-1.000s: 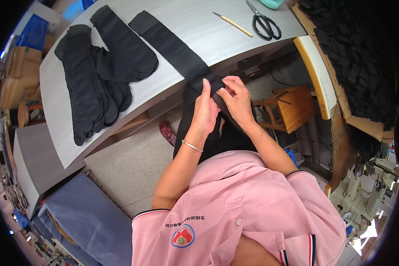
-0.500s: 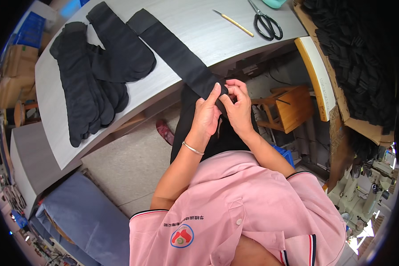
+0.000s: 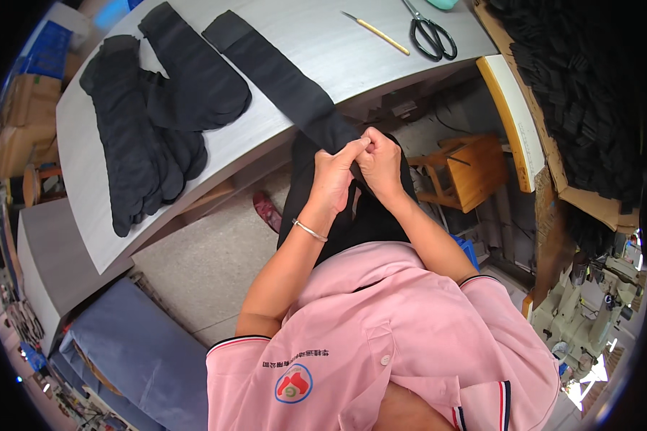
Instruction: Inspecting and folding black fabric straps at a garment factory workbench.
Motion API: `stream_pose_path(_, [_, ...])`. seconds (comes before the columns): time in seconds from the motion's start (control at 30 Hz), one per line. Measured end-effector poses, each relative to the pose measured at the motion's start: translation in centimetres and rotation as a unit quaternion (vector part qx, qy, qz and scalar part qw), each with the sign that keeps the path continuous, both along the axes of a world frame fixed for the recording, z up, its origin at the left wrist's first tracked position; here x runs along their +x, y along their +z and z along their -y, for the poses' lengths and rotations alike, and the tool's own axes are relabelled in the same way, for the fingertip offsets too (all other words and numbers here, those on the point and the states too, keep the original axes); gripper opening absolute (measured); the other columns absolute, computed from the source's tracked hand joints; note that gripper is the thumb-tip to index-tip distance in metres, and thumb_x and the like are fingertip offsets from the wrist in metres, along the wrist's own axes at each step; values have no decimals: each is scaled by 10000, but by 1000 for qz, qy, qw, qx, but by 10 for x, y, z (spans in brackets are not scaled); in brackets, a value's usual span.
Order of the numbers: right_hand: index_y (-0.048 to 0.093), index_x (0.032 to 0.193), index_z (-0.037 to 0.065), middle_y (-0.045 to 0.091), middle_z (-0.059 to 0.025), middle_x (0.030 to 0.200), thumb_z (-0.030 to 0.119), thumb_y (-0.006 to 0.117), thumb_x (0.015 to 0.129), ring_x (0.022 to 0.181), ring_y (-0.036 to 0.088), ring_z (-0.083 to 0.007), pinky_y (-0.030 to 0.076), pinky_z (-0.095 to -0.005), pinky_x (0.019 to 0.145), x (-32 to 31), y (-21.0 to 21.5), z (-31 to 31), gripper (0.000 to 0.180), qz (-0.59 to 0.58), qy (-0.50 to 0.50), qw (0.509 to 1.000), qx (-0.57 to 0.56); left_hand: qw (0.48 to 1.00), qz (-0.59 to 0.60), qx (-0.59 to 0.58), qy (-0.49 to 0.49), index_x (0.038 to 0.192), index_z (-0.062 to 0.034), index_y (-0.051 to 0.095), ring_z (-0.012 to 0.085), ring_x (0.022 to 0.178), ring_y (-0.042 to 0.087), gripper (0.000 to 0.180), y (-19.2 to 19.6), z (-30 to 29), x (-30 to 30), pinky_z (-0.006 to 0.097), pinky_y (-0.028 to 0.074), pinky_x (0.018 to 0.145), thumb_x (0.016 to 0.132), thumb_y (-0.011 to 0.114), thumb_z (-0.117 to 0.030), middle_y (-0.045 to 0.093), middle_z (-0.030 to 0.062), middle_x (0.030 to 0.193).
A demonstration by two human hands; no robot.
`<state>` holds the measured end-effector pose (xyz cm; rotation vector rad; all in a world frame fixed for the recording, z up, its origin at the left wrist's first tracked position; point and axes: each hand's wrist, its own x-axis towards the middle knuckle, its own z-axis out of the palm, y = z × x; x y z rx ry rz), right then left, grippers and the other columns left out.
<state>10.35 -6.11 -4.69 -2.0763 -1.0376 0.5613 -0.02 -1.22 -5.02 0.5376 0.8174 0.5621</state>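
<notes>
A long black sock (image 3: 277, 68) lies stretched across the grey table (image 3: 338, 39), its near end hanging over the table's edge. My left hand (image 3: 336, 174) and my right hand (image 3: 381, 161) are pressed together at that near end, fingers pinching the black fabric just below the table edge. A thin bracelet sits on my left wrist. A pile of several black socks (image 3: 147, 129) lies on the left part of the table, with one more black sock (image 3: 194, 72) fanned out over it.
Black-handled scissors (image 3: 430, 32) and a thin yellow stick (image 3: 375, 32) lie at the table's far side. A wooden stool (image 3: 471, 169) stands under the table. A cardboard box heaped with black pieces (image 3: 575, 93) is at the right. A blue-covered bench (image 3: 133, 352) is lower left.
Both hands have drawn the sock's near end further toward me and off the table edge. The fingertips have come closer together on the fabric.
</notes>
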Motion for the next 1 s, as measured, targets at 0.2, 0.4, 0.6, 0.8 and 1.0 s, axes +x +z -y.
stream_pose_path(0.2, [665, 892, -6, 671, -110, 888, 71, 702, 811, 676, 638, -200, 483, -316, 607, 4, 3, 0, 117, -148, 29, 975, 164, 995, 66, -45, 67, 948, 28, 697, 95, 797, 636, 370, 6, 7, 4, 253, 487, 688, 896, 755, -334, 679, 42, 903])
stream_pose_path(0.4, [551, 789, -31, 504, -93, 712, 12, 635, 821, 600, 464, -142, 388, -299, 551, -6, 0, -11, 99, 27, -9, 986, 164, 999, 27, -45, 12, 1018, 0, 690, 138, 895, 651, 296, 10, -4, 1, 313, 516, 831, 931, 714, -281, 689, 73, 989])
stream_pose_path(0.6, [527, 715, -27, 535, -128, 706, 75, 679, 800, 557, 533, -218, 408, -360, 534, 6, -4, -13, 201, -51, -10, 995, 82, 990, 119, -71, -15, 1122, -35, 645, 161, 1002, 639, 490, 11, -6, -6, 345, 505, 883, 956, 622, -495, 675, 71, 1083])
stream_pose_path(0.8, [660, 957, -29, 609, -100, 1098, 13, 691, 774, 789, 616, -174, 506, -296, 713, -14, 18, -3, 190, -52, -10, 987, 149, 989, 80, -86, 86, 1142, -46, 638, 175, 1021, 644, 469, 17, 2, -1, 355, 474, 958, 955, 636, -476, 680, 86, 1106])
stream_pose_path(1.0, [645, 899, 5, 615, -93, 858, 36, 688, 779, 711, 587, -199, 480, -326, 655, -10, 12, -4, 131, -68, 2, 992, 106, 991, 80, -60, 92, 1029, -8, 687, 155, 951, 656, 239, 5, 4, 3, 326, 497, 897, 947, 692, -232, 704, 77, 1021])
